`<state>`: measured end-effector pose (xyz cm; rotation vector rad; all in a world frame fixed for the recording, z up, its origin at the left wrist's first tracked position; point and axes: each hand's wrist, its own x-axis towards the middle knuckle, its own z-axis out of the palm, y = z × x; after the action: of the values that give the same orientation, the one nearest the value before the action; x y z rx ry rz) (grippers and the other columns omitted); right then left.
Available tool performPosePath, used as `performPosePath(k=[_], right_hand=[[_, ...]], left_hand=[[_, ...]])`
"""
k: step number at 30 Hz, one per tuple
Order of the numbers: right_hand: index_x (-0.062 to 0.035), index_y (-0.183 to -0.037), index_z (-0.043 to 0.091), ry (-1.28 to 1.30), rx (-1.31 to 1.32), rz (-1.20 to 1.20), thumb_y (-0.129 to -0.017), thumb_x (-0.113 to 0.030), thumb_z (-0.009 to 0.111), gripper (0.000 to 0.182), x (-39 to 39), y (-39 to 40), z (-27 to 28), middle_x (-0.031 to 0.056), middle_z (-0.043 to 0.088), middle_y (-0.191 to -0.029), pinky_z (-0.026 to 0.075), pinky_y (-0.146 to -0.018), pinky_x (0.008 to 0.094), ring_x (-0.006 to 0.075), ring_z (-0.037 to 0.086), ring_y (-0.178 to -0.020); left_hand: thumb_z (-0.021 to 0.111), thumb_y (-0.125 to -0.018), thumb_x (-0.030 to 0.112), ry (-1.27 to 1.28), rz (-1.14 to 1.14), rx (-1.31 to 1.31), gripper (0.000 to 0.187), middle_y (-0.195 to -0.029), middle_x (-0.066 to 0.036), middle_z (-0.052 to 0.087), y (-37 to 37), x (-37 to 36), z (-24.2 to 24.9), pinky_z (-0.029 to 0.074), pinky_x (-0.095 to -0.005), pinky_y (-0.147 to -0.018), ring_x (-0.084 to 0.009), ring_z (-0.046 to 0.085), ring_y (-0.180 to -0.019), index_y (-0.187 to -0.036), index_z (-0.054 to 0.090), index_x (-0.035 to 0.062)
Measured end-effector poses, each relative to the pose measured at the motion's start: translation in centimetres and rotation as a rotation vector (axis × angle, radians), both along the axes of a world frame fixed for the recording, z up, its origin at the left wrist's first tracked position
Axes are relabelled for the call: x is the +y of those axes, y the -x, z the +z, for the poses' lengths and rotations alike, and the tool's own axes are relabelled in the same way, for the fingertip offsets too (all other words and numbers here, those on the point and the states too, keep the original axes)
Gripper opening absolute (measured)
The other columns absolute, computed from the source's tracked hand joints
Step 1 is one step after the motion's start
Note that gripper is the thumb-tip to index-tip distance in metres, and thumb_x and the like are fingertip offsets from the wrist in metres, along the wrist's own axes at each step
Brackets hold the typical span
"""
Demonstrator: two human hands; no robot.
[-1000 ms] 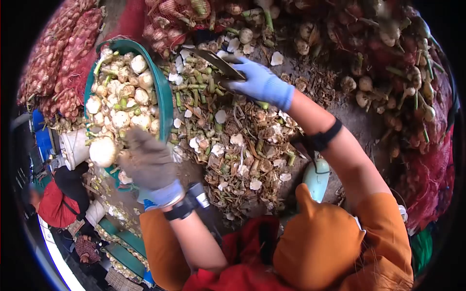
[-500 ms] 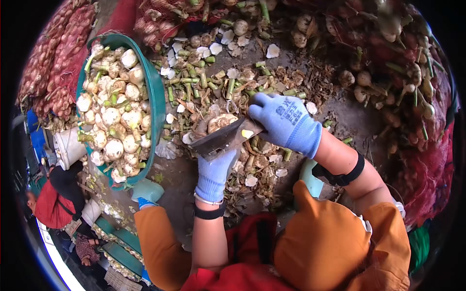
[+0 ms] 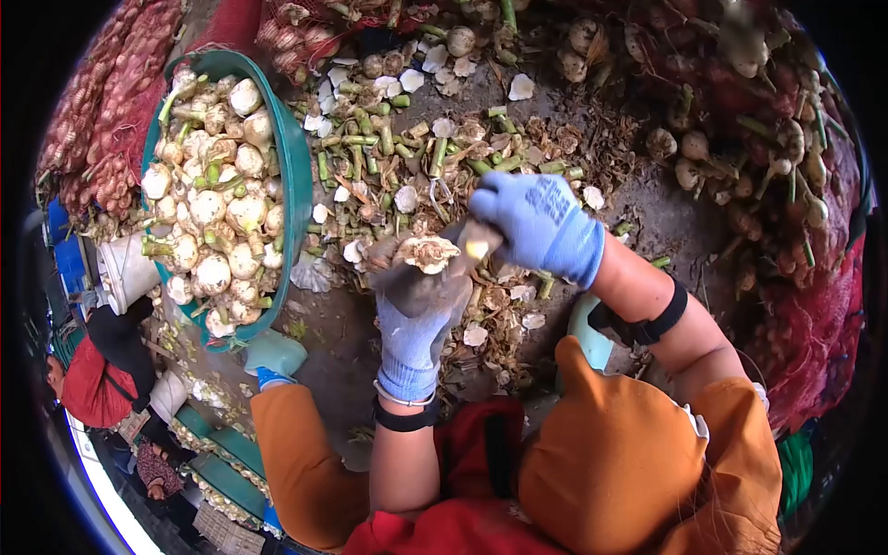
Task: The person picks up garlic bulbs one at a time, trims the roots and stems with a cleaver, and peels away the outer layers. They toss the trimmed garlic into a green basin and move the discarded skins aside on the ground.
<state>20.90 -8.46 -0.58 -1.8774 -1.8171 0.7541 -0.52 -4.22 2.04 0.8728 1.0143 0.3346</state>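
Note:
My right hand (image 3: pixel 536 222), in a blue glove, is closed on the handle of a broad dark knife (image 3: pixel 416 289). The blade, smeared by motion, lies over the fingers of my left hand (image 3: pixel 416 338). That hand, gloved in light blue, holds a garlic bulb (image 3: pixel 427 253) whose pale, rough root side faces up. A small yellowish spot shows near the knife's handle end. Cut green stems (image 3: pixel 356 157) and white peel pieces (image 3: pixel 521 88) lie on the ground beyond both hands.
A green tub (image 3: pixel 298 185) heaped with garlic bulbs stands at the left. Red net sacks (image 3: pixel 111 111) line the left edge, with more at the right. A white bucket (image 3: pixel 127 270) and a co-worker in red (image 3: pixel 95 384) are at the lower left.
The knife has turned and moved slightly down over my left hand, and the bulb's rough side shows more fully. My left hand has shifted slightly right.

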Motion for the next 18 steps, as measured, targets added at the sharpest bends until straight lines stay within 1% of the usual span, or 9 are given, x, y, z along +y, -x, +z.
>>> performPosePath(k=[2,4,6,7,8,10,12,16,18], right_hand=[[-0.0102,-0.091,0.066,0.393,-0.109,-0.184,-0.077,-0.028,0.07,0.023,1.4,-2.8,-3.4,0.0128,0.063,-0.088,0.053,-0.071,0.0401,0.0331,0.065,-0.082],[-0.0074,-0.093,0.069,0.124,-0.019,-0.407,-0.083,-0.03,0.068,0.025,-0.2,-4.6,-6.9,0.0113,0.068,-0.082,0.054,-0.064,0.0361,0.0254,0.068,-0.072],[-0.0005,-0.095,0.068,0.488,0.641,-0.439,-0.086,-0.026,0.065,0.027,0.6,-2.9,-4.0,0.0049,0.069,-0.071,0.049,-0.048,0.0277,0.0103,0.062,-0.054],[-0.0011,-0.093,0.068,0.552,1.015,-0.438,-0.084,-0.027,0.067,0.027,0.5,-1.7,-3.5,0.0055,0.069,-0.075,0.049,-0.049,0.0271,0.0114,0.063,-0.057],[-0.0008,-0.091,0.067,0.435,1.058,-0.411,-0.085,-0.029,0.068,0.029,0.6,-0.6,-4.3,0.0049,0.067,-0.074,0.049,-0.053,0.0281,0.0107,0.063,-0.061],[-0.0037,-0.091,0.066,0.457,1.074,-0.333,-0.082,-0.03,0.065,0.028,0.6,-0.5,-0.7,0.0074,0.069,-0.08,0.053,-0.063,0.0349,0.0209,0.068,-0.07],[-0.0077,-0.089,0.065,-0.16,0.487,-0.061,-0.079,-0.029,0.065,0.023,0.6,-0.3,-0.1,0.0106,0.065,-0.082,0.053,-0.069,0.0401,0.0296,0.067,-0.077],[-0.0097,-0.087,0.066,0.623,-0.047,-0.023,-0.08,-0.03,0.065,0.021,2.1,-5.5,-2.0,0.0135,0.062,-0.092,0.052,-0.072,0.0434,0.034,0.065,-0.082],[-0.0104,-0.088,0.068,0.333,-0.243,-0.219,-0.082,-0.032,0.066,0.022,1.4,-8.9,-4.7,0.0127,0.065,-0.102,0.053,-0.074,0.0429,0.0324,0.067,-0.083]], left_hand=[[0.074,-0.077,0.002,-0.856,-0.318,0.107,0.06,-0.117,-0.011,0.058,-2.1,-1.0,0.8,0.051,-0.041,-0.095,-0.0221,0.059,-0.108,-0.129,0.046,0.0049],[0.08,-0.074,0.007,-0.575,-0.176,-0.1,0.065,-0.118,-0.009,0.055,-2.8,-1.0,1.8,0.052,-0.0368,-0.093,-0.0181,0.058,-0.106,-0.128,0.045,0.0058],[0.083,-0.073,0.008,-0.36,-0.054,-0.163,0.069,-0.123,-0.01,0.052,-3.5,-0.2,0.7,0.053,-0.0355,-0.091,-0.0186,0.055,-0.112,-0.13,0.044,0.0055],[0.085,-0.071,0.008,-0.547,-0.215,0.033,0.082,-0.127,-0.01,0.05,-3.7,0.8,0.2,0.053,-0.0356,-0.092,-0.0205,0.054,-0.114,-0.139,0.04,0.0053],[0.082,-0.074,0.005,-1.126,-0.404,0.293,0.089,-0.13,-0.011,0.05,-2.4,1.3,-2.3,0.054,-0.0345,-0.09,-0.0226,0.057,-0.112,-0.148,0.032,0.006],[0.079,-0.078,0.009,-0.043,-0.049,-0.185,0.091,-0.137,-0.012,0.047,-2.2,0.4,-1.6,0.054,-0.0358,-0.092,-0.0232,0.058,-0.112,-0.152,0.025,0.0064],[0.072,-0.083,0.006,0.069,-0.019,-0.176,0.061,-0.124,-0.01,0.055,-2.6,1.2,-1.0,0.054,-0.0329,-0.088,-0.0194,0.059,-0.106,-0.137,0.044,0.0038],[0.064,-0.089,0.014,-0.351,0.207,-0.021,0.054,-0.116,-0.014,0.059,-0.9,3.9,-0.9,0.055,-0.0331,-0.088,-0.0223,0.063,-0.103,-0.137,0.043,0.0033],[0.066,-0.089,0.019,-0.144,0.467,-0.384,0.052,-0.113,-0.008,0.059,3.4,9.7,-0.5,0.053,-0.0332,-0.088,-0.0179,0.06,-0.1,-0.135,0.047,0.005]])
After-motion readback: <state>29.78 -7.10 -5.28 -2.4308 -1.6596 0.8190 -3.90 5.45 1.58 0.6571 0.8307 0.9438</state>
